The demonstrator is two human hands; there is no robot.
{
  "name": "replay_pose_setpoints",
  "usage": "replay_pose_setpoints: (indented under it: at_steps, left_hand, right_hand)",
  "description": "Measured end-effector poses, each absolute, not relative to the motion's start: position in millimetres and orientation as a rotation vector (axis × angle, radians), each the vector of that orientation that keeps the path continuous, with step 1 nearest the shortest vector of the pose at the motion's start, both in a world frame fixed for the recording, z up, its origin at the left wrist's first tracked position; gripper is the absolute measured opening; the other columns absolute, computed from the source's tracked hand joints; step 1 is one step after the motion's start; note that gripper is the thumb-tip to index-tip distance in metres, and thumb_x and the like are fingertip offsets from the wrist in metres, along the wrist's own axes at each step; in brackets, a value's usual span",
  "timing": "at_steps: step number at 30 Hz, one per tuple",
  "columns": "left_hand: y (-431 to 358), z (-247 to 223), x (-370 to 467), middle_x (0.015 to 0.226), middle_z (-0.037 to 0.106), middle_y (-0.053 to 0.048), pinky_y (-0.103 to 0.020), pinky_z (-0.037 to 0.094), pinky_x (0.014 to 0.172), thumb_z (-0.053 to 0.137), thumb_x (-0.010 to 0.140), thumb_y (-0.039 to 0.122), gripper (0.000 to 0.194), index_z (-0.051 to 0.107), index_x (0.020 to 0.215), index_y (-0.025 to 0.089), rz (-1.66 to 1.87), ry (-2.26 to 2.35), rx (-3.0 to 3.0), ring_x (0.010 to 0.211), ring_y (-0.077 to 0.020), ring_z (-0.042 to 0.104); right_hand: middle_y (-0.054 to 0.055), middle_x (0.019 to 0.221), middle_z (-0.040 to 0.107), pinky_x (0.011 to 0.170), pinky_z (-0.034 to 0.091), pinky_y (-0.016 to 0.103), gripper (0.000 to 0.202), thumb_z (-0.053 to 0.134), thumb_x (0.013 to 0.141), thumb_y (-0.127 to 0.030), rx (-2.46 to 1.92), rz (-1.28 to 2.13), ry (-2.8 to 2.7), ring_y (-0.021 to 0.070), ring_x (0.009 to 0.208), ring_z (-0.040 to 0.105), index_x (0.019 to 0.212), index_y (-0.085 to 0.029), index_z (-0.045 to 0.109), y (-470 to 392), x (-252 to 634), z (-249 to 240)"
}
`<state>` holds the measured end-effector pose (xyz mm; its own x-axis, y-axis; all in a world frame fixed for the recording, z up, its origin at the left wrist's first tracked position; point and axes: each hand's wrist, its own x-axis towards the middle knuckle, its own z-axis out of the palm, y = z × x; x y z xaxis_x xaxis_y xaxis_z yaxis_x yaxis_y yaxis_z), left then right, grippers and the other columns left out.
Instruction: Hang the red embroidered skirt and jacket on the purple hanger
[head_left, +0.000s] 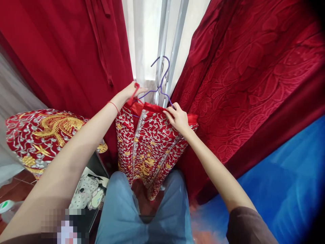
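Observation:
A red skirt (152, 135), thick with silver and gold embroidery, hangs in front of my knees with its plain red waistband upward. The purple wire hanger (160, 87) runs into the top of it, hook upward, its lower part mostly hidden by cloth. At the waistband's left end, my left hand (131, 92) grips a red fabric tie beside the hanger's arm, some fingers stretched out. My right hand (178, 118) pinches the waistband against the hanger's right arm, thumb in front.
Long red garments (106, 40) hang at left, and a red patterned one (241, 67) at right. Another embroidered red piece (50, 135) lies beyond my left forearm. A polka-dot pouch (85, 191) rests on a dark surface. Pale metal posts (175, 44) stand behind; blue fabric (276, 183) spreads at right.

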<state>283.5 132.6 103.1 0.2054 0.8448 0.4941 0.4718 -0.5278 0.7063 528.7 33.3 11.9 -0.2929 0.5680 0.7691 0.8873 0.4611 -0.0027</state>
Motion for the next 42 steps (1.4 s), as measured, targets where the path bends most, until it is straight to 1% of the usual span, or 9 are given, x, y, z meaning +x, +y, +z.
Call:
replay_pose_setpoints:
  at_steps: [5,10,14,17,21,26,31,36,42]
  left_hand:
    - [115,96,266,0.086,0.072,-0.012,-0.033,0.051,0.082,0.066,0.074,0.05,0.039,0.074,0.091,0.016,0.842,1.284,2.168,0.1,-0.0273,0.065]
    - [102,107,250,0.065,0.067,-0.005,-0.029,0.049,0.065,0.075,0.066,0.047,0.027,0.075,0.074,0.021,0.483,1.165,2.289,0.071,-0.0217,0.064]
    - [89,106,255,0.06,0.062,-0.003,-0.027,0.044,0.058,0.074,0.068,0.049,0.031,0.065,0.057,0.021,0.393,1.214,2.414,0.058,-0.0176,0.055]
    - [78,102,259,0.061,0.061,-0.002,-0.027,0.043,0.06,0.066,0.076,0.055,0.04,0.06,0.055,0.02,0.509,1.213,2.431,0.056,-0.0163,0.051]
    - [65,95,263,0.058,0.056,-0.001,-0.028,0.043,0.064,0.06,0.083,0.053,0.044,0.054,0.054,0.02,0.614,1.206,2.41,0.058,-0.0164,0.051]
    - [50,90,269,0.056,0.052,-0.002,-0.028,0.041,0.067,0.06,0.087,0.038,0.043,0.046,0.052,0.019,0.712,1.369,2.387,0.062,-0.0175,0.053]
    - [38,89,271,0.056,0.051,-0.002,-0.029,0.04,0.068,0.056,0.091,0.036,0.042,0.048,0.054,0.019,0.708,1.463,2.33,0.064,-0.0183,0.055]
    - [32,88,272,0.069,0.062,-0.004,-0.029,0.043,0.071,0.052,0.092,0.052,0.043,0.06,0.066,0.018,0.757,1.335,2.278,0.072,-0.0196,0.058]
    - [22,76,273,0.074,0.063,-0.005,-0.032,0.044,0.073,0.074,0.075,0.054,0.046,0.065,0.099,0.016,0.912,1.396,2.414,0.075,-0.0225,0.059]
  right_hand:
    - [0.008,0.096,0.057,0.057,0.036,0.025,0.039,0.038,0.103,-0.046,-1.224,-0.57,-1.986,0.016,0.072,0.054,0.098,-0.02,0.067,36,529,9]
    - [0.007,0.09,0.057,0.058,0.035,0.027,0.039,0.038,0.102,-0.046,-1.274,-0.557,-1.988,0.0173,0.071,0.054,0.094,-0.019,0.066,36,534,7]
    - [0.015,0.107,0.061,0.081,0.043,0.04,0.031,0.044,0.099,-0.04,-1.331,-0.724,-1.74,0.0286,0.097,0.057,0.101,-0.018,0.066,28,520,3]
    - [0.02,0.123,0.06,0.094,0.037,0.051,0.026,0.047,0.096,-0.028,-1.31,-0.774,-1.638,0.0349,0.117,0.052,0.112,-0.018,0.064,5,492,-18]
    - [0.01,0.092,0.068,0.081,0.044,0.037,0.022,0.045,0.096,-0.028,-1.261,-0.316,-1.948,0.024,0.087,0.062,0.098,-0.021,0.066,-36,438,-78]
    - [0.003,0.079,0.072,0.066,0.044,0.028,0.032,0.051,0.095,-0.052,-1.45,0.392,-1.626,0.0195,0.071,0.066,0.084,-0.025,0.063,-53,373,-142]
    - [0.004,0.078,0.075,0.067,0.043,0.029,0.032,0.052,0.094,-0.051,-1.525,0.477,-1.467,0.0214,0.071,0.069,0.081,-0.025,0.065,-42,350,-148]
    - [0.002,0.077,0.074,0.069,0.045,0.029,0.019,0.056,0.088,-0.038,-1.469,0.562,-1.499,0.02,0.069,0.068,0.075,-0.024,0.061,-40,360,-140]
    - [0.0,0.07,0.069,0.065,0.044,0.026,0.017,0.056,0.086,-0.031,-1.418,0.619,-1.579,0.0157,0.063,0.063,0.072,-0.022,0.057,-44,361,-134]
